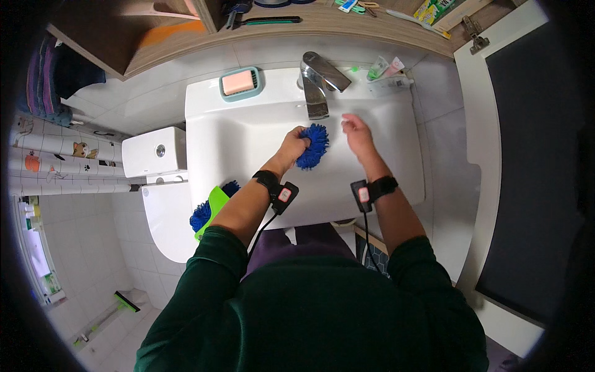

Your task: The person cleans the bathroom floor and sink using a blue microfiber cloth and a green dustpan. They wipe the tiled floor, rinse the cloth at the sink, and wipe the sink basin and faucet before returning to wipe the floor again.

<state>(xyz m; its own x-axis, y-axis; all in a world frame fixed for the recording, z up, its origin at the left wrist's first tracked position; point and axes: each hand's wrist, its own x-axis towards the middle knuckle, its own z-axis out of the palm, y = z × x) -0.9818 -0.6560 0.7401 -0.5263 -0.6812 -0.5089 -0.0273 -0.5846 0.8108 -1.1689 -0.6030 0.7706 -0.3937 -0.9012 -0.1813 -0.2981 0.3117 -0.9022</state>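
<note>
My left hand point(292, 148) grips a blue microfiber chenille cleaning pad point(314, 146) by its left side, over the basin of a white washbasin point(260, 186). Just above the pad is the spout of a chrome faucet point(318, 100). My right hand point(357, 132) hangs over the basin to the right of the spout, fingers bent and slightly blurred, holding nothing that I can see. A bright green brush or duster head with blue chenille point(201, 216) lies at the left by the toilet, partly hidden by my left forearm.
Pink soap point(238, 83) sits in a blue-grey dish on the basin's back ledge; small tubes point(379, 68) stand at its right. A wooden shelf point(279, 29) runs above. An open white cabinet door point(476, 139) is at right, a toilet point(160, 214) at left.
</note>
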